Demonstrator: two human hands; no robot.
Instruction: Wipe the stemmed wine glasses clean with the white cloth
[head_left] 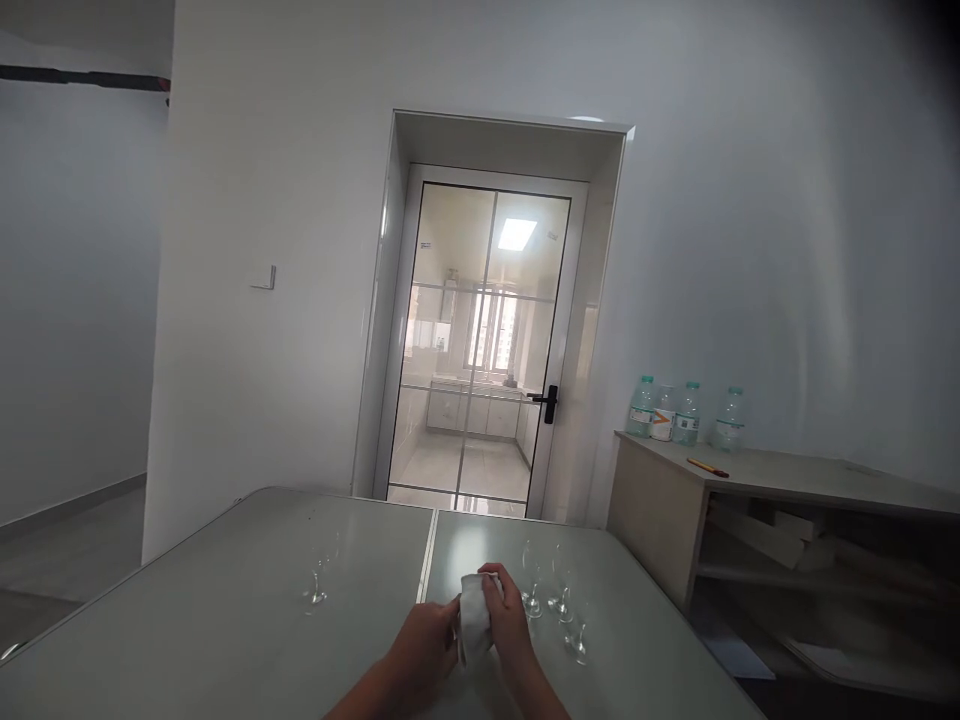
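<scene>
Both my hands meet over the grey table [225, 620], closed around a white cloth [474, 615]. My left hand [421, 645] grips the cloth from the left and my right hand [510, 615] wraps its fingers over the top. I cannot tell whether anything is wrapped inside the cloth. One clear stemmed glass [319, 575] stands alone on the table to the left. Three more clear stemmed glasses [559, 595] stand close together just right of my right hand.
A glass-panelled door [480, 340] with a black handle is shut ahead, a kitchen behind it. At right, a low wooden shelf unit [787, 480] carries several water bottles [679, 412] and a pencil. A wall switch [264, 278] sits left of the door.
</scene>
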